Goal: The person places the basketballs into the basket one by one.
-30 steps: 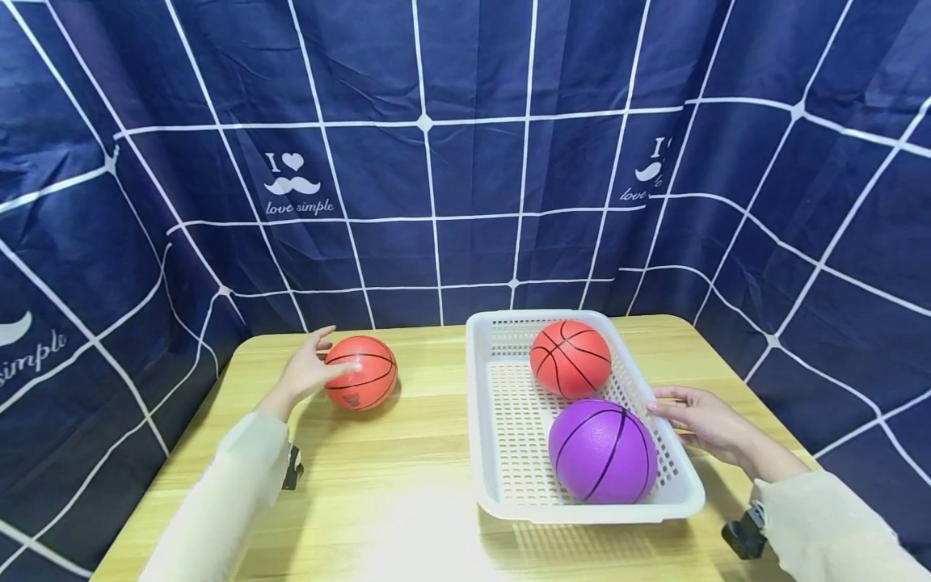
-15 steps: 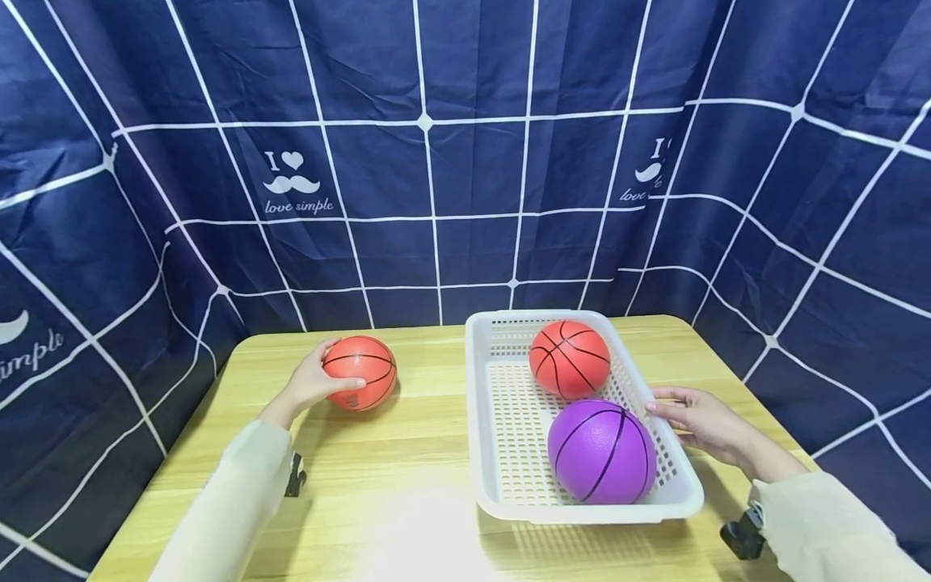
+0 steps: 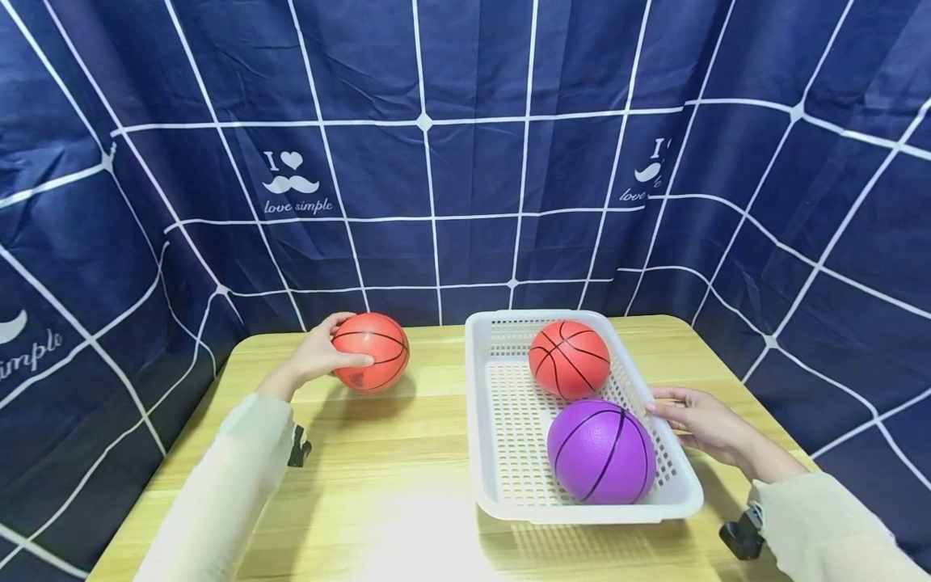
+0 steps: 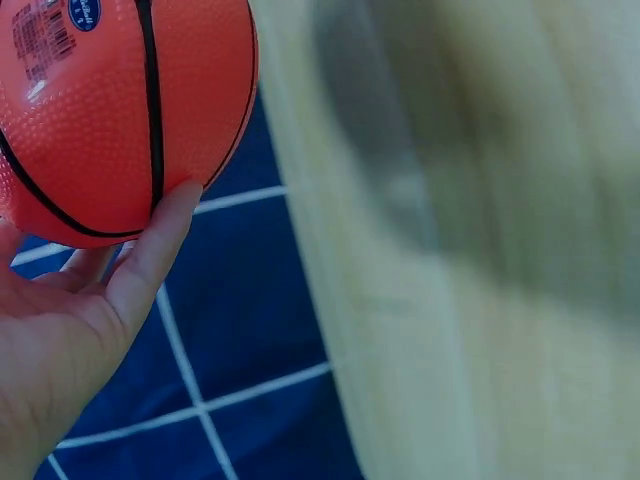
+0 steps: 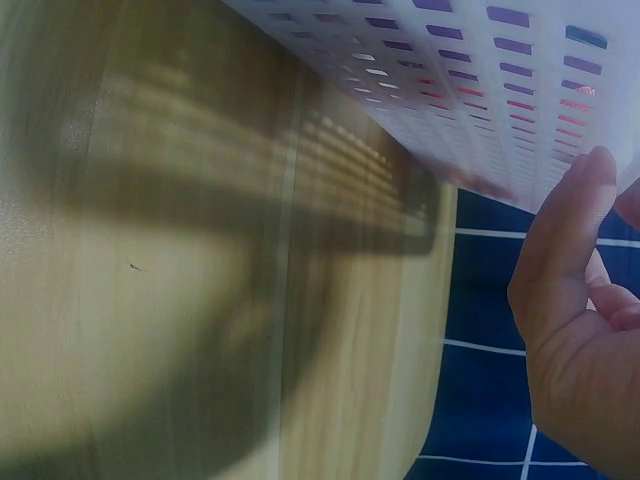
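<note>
My left hand [image 3: 318, 353] grips a small red-orange toy basketball [image 3: 378, 349], thumb on the near side and fingers mostly hidden behind it. The ball is raised slightly, with its shadow on the table below. In the left wrist view a barcode and a blue sticker show on the ball [image 4: 190, 90]. My right hand [image 3: 701, 416] holds the right rim of a white plastic basket [image 3: 476, 428]; in the right wrist view the thumb [image 5: 575, 215] lies against the perforated wall. Inside the basket sit another red-orange basketball [image 3: 570, 360] and, nearer, a larger purple basketball [image 3: 602, 453].
The wooden table [image 3: 393, 477] has rounded far corners. A dark blue curtain [image 3: 378, 162] with white grid lines hangs behind it and along both sides. The basket stands on the table's right half.
My left hand has closed round the ball, then lifted it off the table, moving slightly right and away. The right hand and the basket have stayed in place.
</note>
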The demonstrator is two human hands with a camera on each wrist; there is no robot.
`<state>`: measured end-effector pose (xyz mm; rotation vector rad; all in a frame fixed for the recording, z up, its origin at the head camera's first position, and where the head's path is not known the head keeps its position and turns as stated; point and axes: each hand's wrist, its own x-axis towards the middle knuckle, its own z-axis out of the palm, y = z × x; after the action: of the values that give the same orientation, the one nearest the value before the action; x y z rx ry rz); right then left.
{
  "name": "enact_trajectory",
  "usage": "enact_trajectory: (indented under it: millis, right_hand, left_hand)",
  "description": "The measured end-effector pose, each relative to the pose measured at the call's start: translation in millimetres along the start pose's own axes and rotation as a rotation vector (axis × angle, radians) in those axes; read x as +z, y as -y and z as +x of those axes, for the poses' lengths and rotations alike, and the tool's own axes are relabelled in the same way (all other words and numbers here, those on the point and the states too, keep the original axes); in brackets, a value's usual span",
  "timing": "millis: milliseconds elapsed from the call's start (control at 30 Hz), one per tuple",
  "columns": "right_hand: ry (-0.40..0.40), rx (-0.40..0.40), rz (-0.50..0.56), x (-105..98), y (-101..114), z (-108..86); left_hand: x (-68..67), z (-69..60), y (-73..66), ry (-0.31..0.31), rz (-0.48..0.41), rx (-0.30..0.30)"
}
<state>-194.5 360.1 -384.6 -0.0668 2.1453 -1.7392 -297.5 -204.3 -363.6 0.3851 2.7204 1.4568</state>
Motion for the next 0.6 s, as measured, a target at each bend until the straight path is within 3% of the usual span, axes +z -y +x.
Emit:
enact_trajectory:
  millis: [267,600]
  right_hand:
    - [0.003,0.0,0.004,-1.5,-1.9,1.3]
    - [-0.019,0.011,-0.005,-1.1,-1.1,0.1]
  left_hand:
    - [6.7,12.6,-42.7,0.013,0.029,0.063]
    - [44.5,22.0,-87.2,0.086,-0.022,0.163]
